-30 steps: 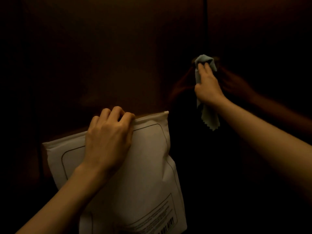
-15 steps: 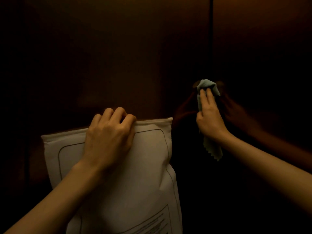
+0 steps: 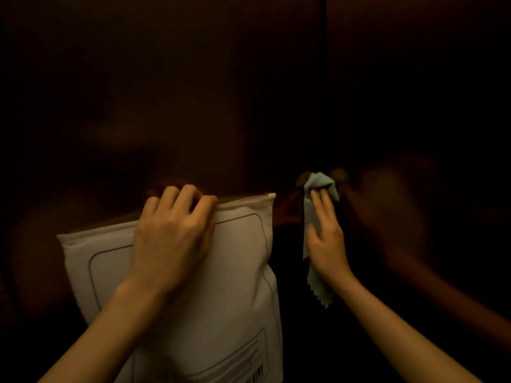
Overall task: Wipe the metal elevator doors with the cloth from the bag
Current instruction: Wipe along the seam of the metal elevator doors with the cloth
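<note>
It is very dim in here, and the elevator doors [image 3: 193,92] show only as dark brownish metal filling the whole view, with the thin black seam [image 3: 324,78] between the two panels running straight down from the top edge. The right hand [image 3: 327,241] is laid almost flat against the doors just beside that seam, fingers fairly straight, pressing a pale blue cloth [image 3: 315,214] onto the metal. The cloth bunches above the fingertips and a loose zigzag-cut tail hangs down past the wrist. A faint, blurred reflection of the hand and arm [image 3: 387,217] shows in the right panel.

To the left of the seam, the left hand [image 3: 171,230] has its fingers curled over the top edge of a white bag [image 3: 243,272] and holds it up in front of the left door panel. The bag hangs flat, with a thin outlined frame printed on its face and a block of small print near its lower corner, too small to read. It covers a good part of the lower left panel, and its right edge stops near the cloth without touching it.
</note>
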